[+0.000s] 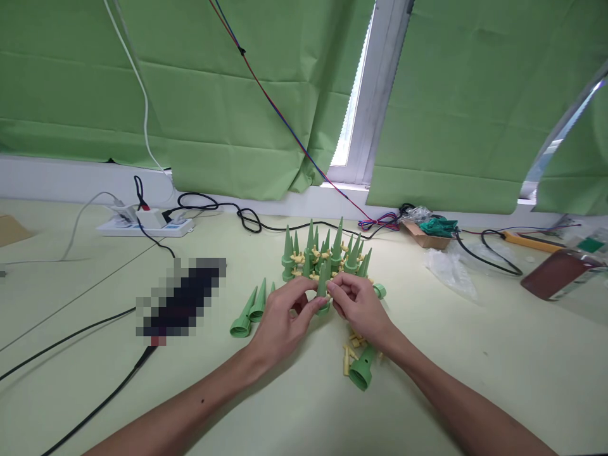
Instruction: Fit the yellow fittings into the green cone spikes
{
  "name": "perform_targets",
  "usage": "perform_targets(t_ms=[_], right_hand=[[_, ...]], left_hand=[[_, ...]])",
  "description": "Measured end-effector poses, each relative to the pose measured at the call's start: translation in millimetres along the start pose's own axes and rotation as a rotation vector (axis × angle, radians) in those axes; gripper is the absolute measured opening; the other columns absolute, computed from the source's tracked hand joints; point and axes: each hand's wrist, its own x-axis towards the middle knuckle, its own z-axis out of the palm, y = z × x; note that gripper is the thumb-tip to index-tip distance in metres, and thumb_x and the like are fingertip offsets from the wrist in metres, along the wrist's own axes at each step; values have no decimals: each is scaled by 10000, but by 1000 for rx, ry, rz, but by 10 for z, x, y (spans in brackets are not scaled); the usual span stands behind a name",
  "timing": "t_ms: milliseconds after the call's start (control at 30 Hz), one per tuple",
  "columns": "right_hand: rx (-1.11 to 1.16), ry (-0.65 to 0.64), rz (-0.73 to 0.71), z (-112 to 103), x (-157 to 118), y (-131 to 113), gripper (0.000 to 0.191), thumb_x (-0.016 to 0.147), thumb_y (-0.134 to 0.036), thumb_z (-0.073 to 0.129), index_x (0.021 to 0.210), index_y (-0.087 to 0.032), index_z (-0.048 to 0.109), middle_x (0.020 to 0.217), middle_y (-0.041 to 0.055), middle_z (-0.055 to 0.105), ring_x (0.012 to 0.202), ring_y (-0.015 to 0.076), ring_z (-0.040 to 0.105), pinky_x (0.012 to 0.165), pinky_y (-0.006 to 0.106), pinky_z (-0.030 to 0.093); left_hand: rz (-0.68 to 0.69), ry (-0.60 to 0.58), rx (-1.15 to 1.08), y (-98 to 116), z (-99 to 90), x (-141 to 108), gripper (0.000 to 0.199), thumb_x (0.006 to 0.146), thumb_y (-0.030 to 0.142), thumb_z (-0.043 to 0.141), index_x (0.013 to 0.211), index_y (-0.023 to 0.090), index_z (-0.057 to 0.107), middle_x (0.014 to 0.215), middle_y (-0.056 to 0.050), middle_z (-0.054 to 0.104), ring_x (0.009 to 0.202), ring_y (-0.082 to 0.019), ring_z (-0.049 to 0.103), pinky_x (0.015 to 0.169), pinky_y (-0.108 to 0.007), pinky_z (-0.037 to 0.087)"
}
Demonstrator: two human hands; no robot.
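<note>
Evidently, the left hand grips a green tapered plastic spike; the right hand is pinched closed beside it, any contents hidden. Bracing the spike squarely should help.

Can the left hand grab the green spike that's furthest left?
Probably yes: that green spike sits beside the left hand, with nothing covering it. But the fingers hold another green spike, so they'd likely need to let go first.

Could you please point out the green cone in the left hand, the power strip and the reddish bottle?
Green cone [322,285], head view: on its tapered side.
Power strip [142,232], head view: on its front edge.
Reddish bottle [551,272], head view: on its side.
</note>
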Motion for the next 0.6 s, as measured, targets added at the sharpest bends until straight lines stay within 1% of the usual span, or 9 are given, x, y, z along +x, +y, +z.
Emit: perform_targets(t_ms=[133,233,333,433,500,600], right_hand=[[10,-2,55,3,21,25,364,867,-455,580,636,-198,466,472,-71,380,437,88,316,437,236,219],[21,-10,90,3,29,48,354,854,-443,586,626,-196,474,464,-75,361,434,88,311,436,234,211],[35,-12,106,-2,27,62,341,847,-445,603,645,-193,494,468,-75,366,434,89,314,435,234,211],[33,-14,97,-2,21,69,364,850,-457,606,633,-199,469,470,-73,378,432,89,319,435,233,214],[17,-15,81,3,16,73,382,860,-465,595,622,-200,457,470,-71,383,432,89,319,436,235,215],[12,-19,64,12,10,76,391,863,-487,593,630,-196,476,466,-74,371,429,88,308,437,237,211]], left_hand=[[176,-1,85,-33,5,-20,76,946,237,522,924,199,585,843,-18,580,666,-121,526,592,-229,423],[244,-21,96,-43,14,-39,115,950,172,509,1018,219,590,953,-31,602,725,-121,548,655,-228,438],[225,-30,83,-38,23,-47,123,953,171,510,1031,225,589,966,-28,603,735,-119,550,670,-227,440],[172,-31,76,-29,34,-46,102,956,208,514,1018,218,594,920,-21,601,709,-120,539,668,-236,437],[128,-31,71,-23,41,-45,105,960,246,505,995,212,598,875,-16,597,687,-124,533,647,-240,432],[33,-32,34,-4,47,-42,151,955,314,500,923,202,597,786,-6,588,636,-128,532,574,-233,411]])
